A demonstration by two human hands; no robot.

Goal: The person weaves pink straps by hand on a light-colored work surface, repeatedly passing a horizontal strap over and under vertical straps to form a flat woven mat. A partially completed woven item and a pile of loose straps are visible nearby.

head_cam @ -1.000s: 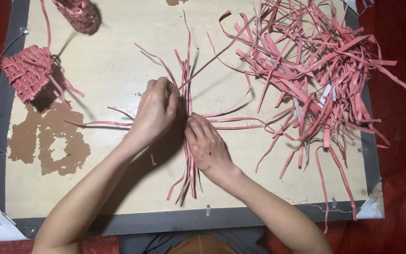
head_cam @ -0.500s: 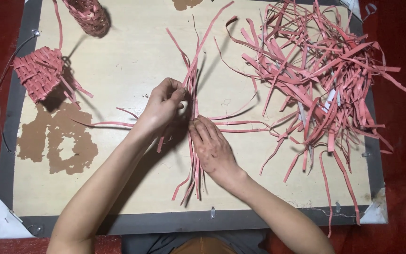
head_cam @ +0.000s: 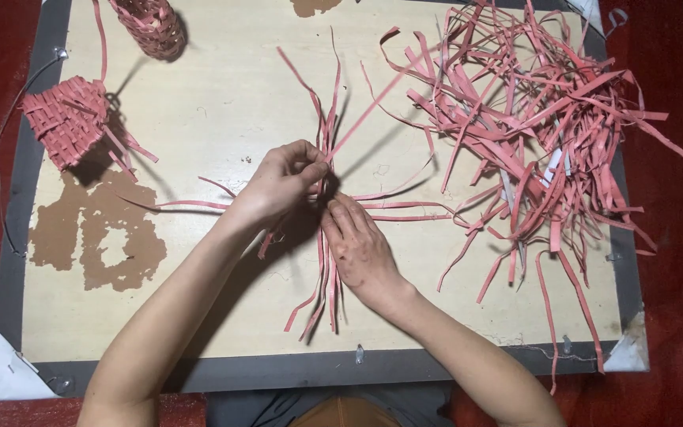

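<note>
A cross of thin pink strips (head_cam: 328,119) lies on the pale board (head_cam: 223,103), some running up and down, others left and right. My left hand (head_cam: 282,183) pinches the upright strips where they cross. My right hand (head_cam: 360,247) lies flat just below, fingertips pressing the crossing strips down. The very centre of the crossing is hidden under my fingers.
A big loose heap of pink strips (head_cam: 539,134) fills the board's right side. A flat woven pink piece (head_cam: 65,120) sits at the left, a small woven basket (head_cam: 152,25) at the top left. Brown worn patches (head_cam: 92,229) mark the board. Red cloth surrounds it.
My left hand has lifted and bunched the upright strips, which now stand higher and closer together. My right hand stays pressed on the crossing.
</note>
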